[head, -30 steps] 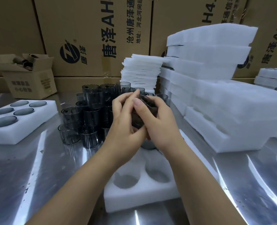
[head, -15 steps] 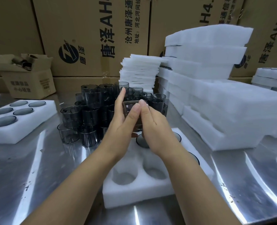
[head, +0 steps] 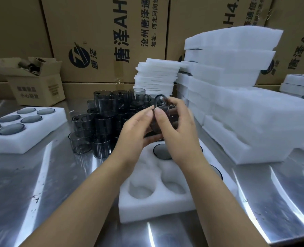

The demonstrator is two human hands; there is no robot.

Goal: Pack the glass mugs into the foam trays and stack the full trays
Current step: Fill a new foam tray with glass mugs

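The glass mug (head: 166, 113) is smoky grey and see-through, with a thin rounded handle loop standing up at its top. It is held in the air above the far end of a white foam tray (head: 147, 209), close in front of the heap of loose mugs (head: 97, 120). Both hands hold it: the left hand (head: 138, 129) cups it from the near left, thumb on top and fingers curled beneath, and the right hand (head: 178, 132) wraps it from the right, thumb beside the left thumb and fingers bent over the far side.

The tray under the hands has round wells; two near ones show bare foam, and a grey mug (head: 162, 152) sits sunk in a far one. The tray lies on a shiny steel desk (head: 40, 184). A filled tray (head: 40, 138) lies at the left, and a tall stack of foam trays (head: 236, 122) stands at the right.
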